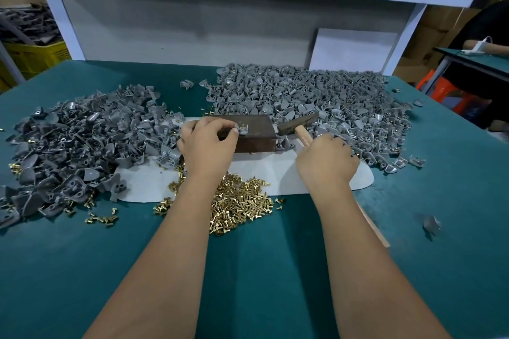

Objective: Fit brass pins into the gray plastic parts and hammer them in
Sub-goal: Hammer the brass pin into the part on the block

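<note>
The green surface carries two heaps of gray plastic parts, one toward its left edge, one toward its far right corner. Between them sits a dark metal block. On its top, the left hand pinches one gray part holding an upright pin. The right hand is clamped around the hammer beside the block. Loose brass pins lie nearer the front edge.

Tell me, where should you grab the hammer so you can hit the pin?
Grip the hammer by its pale wooden handle, from the near right side, as the right hand does. The dark head points left toward the brown block, where the left hand steadies a gray part with its pin.
</note>
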The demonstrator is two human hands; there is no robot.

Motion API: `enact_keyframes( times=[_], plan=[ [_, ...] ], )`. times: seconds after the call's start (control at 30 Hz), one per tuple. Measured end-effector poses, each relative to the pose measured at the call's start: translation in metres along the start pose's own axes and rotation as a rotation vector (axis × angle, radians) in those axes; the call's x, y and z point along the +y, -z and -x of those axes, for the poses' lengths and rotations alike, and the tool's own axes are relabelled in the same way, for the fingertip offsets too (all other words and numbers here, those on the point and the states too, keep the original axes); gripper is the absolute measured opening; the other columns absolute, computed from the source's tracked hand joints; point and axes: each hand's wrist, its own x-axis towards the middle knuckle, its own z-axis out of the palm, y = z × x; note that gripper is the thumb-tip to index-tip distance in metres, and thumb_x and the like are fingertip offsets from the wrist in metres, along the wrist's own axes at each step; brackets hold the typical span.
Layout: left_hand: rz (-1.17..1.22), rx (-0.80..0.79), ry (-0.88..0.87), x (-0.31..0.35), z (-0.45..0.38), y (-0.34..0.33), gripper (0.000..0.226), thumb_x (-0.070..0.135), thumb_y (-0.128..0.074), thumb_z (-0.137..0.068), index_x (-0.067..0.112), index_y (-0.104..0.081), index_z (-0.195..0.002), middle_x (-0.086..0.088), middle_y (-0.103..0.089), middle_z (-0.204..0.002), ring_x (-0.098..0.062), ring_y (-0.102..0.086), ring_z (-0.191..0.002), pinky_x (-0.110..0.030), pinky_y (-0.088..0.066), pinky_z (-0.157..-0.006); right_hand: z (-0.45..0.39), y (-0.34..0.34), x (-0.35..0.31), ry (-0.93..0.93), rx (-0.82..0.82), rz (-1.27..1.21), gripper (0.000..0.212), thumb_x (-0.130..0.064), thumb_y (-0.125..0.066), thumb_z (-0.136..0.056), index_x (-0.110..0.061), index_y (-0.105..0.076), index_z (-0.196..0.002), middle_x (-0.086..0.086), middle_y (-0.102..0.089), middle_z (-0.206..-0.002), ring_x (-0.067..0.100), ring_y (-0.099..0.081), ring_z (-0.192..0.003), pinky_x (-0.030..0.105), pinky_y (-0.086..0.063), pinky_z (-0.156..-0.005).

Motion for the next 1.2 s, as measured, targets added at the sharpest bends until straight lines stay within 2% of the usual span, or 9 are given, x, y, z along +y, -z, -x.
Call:
enact_keyframes(
  times=[0.13,0.27,0.47,0.6,0.77,0.9,0.97,1.07,1.2],
  plan=[
    [-0.018,-0.003,-0.007,0.000,0.000,0.001,0.016,0.042,-0.058,-0.094,0.035,-0.071,-0.101,0.013,-0.060,-0.124,-0.022,-0.031,-0.126,-0.037,-0.021,-0.101,0.001,0.007,0.000,0.045,-0.119,-0.073,0.022,-0.017,-0.050,-0.091,-0.008,-0.056,-0.111,0.008,-0.061,-0.097,0.027,-0.054,-0.082,0.027,-0.037,-0.062],
    [-0.031,0.000,-0.007,0.001,0.001,0.001,0.016,0.042,-0.058,-0.094,0.035,-0.071,-0.100,0.014,-0.059,-0.125,-0.021,-0.030,-0.124,-0.035,-0.020,-0.097,0.000,0.022,-0.001,0.059,-0.041,-0.237,0.015,-0.017,-0.053,-0.094,-0.009,-0.045,-0.103,-0.002,-0.040,-0.066,0.017,-0.039,-0.055,0.028,-0.023,-0.047],
    [-0.070,0.029,0.001,0.003,0.001,0.001,0.016,0.045,-0.060,-0.093,0.036,-0.072,-0.098,0.017,-0.060,-0.123,-0.022,-0.031,-0.126,-0.037,-0.021,-0.097,0.005,0.058,-0.006,0.329,-0.113,-0.545,0.009,-0.020,-0.053,-0.094,-0.020,-0.056,-0.103,0.001,-0.058,-0.078,0.022,-0.055,-0.065,0.032,-0.039,-0.054],
    [-0.077,0.062,0.001,0.006,0.003,0.001,0.014,0.043,-0.063,-0.091,0.034,-0.073,-0.095,0.018,-0.060,-0.121,-0.021,-0.030,-0.126,-0.037,-0.019,-0.098,0.013,0.072,-0.010,0.473,-0.080,-0.415,0.008,-0.019,-0.054,-0.094,-0.023,-0.059,-0.099,-0.001,-0.060,-0.080,0.022,-0.054,-0.068,0.030,-0.035,-0.055],
    [-0.062,0.085,0.013,0.007,0.003,-0.001,0.015,0.043,-0.064,-0.091,0.033,-0.075,-0.093,0.019,-0.063,-0.118,-0.018,-0.030,-0.126,-0.029,-0.011,-0.087,0.016,0.086,-0.014,0.515,0.036,-0.340,0.045,-0.017,-0.051,-0.094,-0.034,-0.049,-0.136,0.003,-0.067,-0.110,0.024,-0.057,-0.080,0.033,-0.048,-0.067],
    [-0.076,0.093,-0.003,0.004,0.002,-0.003,0.016,0.044,-0.064,-0.091,0.033,-0.075,-0.094,0.019,-0.064,-0.117,-0.018,-0.031,-0.126,-0.031,-0.011,-0.088,0.031,0.076,-0.015,0.552,0.100,-0.355,0.053,-0.016,-0.051,-0.093,-0.043,-0.044,-0.138,0.005,-0.068,-0.106,0.029,-0.062,-0.085,0.038,-0.053,-0.071],
    [-0.066,0.087,0.010,0.003,0.001,-0.003,0.014,0.043,-0.066,-0.090,0.034,-0.075,-0.092,0.020,-0.064,-0.117,-0.017,-0.031,-0.127,-0.032,-0.013,-0.090,0.032,0.069,-0.015,0.578,0.021,-0.227,0.055,-0.016,-0.051,-0.093,-0.046,-0.043,-0.138,0.005,-0.069,-0.104,0.027,-0.058,-0.078,0.033,-0.048,-0.065],
    [-0.045,0.088,0.016,0.003,0.000,-0.004,0.014,0.044,-0.066,-0.089,0.033,-0.076,-0.092,0.021,-0.064,-0.115,-0.016,-0.031,-0.126,-0.035,-0.015,-0.095,0.029,0.071,-0.015,0.567,0.146,-0.287,0.056,-0.015,-0.053,-0.092,-0.047,-0.044,-0.137,0.005,-0.070,-0.103,0.029,-0.057,-0.074,0.030,-0.037,-0.059],
    [-0.047,0.075,0.019,0.003,0.000,-0.004,0.015,0.044,-0.066,-0.090,0.033,-0.076,-0.094,0.021,-0.063,-0.117,-0.017,-0.031,-0.128,-0.039,-0.018,-0.098,0.032,0.068,-0.018,0.588,0.151,-0.278,0.060,-0.015,-0.052,-0.091,-0.050,-0.039,-0.138,0.004,-0.070,-0.100,0.030,-0.062,-0.080,0.033,-0.041,-0.062]
  ],
)
